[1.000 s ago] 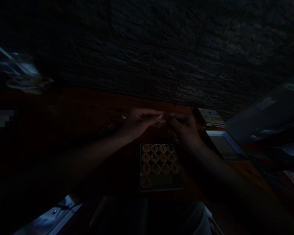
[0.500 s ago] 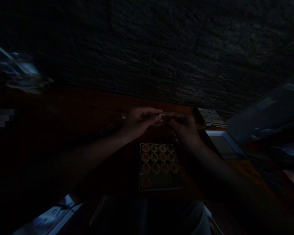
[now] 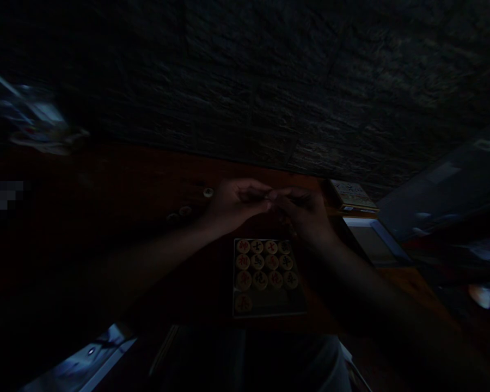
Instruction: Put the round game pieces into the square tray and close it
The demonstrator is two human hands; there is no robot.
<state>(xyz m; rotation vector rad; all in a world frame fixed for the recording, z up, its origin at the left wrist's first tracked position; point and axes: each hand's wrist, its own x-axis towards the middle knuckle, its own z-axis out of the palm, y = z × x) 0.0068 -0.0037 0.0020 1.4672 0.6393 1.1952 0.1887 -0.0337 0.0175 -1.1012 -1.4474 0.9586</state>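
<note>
In the dim light my left hand (image 3: 237, 204) and my right hand (image 3: 300, 209) meet fingertip to fingertip above the table. Both are closed in a pinch around a Chinese chess piece, which their fingers now almost wholly cover. Below them lies a shallow square box (image 3: 269, 314) with rows of round Chinese chess pieces, marked in red or black. A single red-marked piece (image 3: 243, 303) sits at the left of its front row. Left of my left hand are a loose piece (image 3: 208, 192) and another loose piece (image 3: 185, 210). Something small under my right hand is too dark to make out.
A dark stone-textured wall (image 3: 237, 103) rises behind the wooden table (image 3: 147, 169). At the right are a printed box (image 3: 353, 195) and a pale-rimmed tray or lid (image 3: 371, 239). A clear container (image 3: 44, 117) stands at the far left.
The Chinese chess piece between my fingertips showed its face before; now the fingers have closed over it and the hands have drawn slightly together. The boxed pieces have stayed put.
</note>
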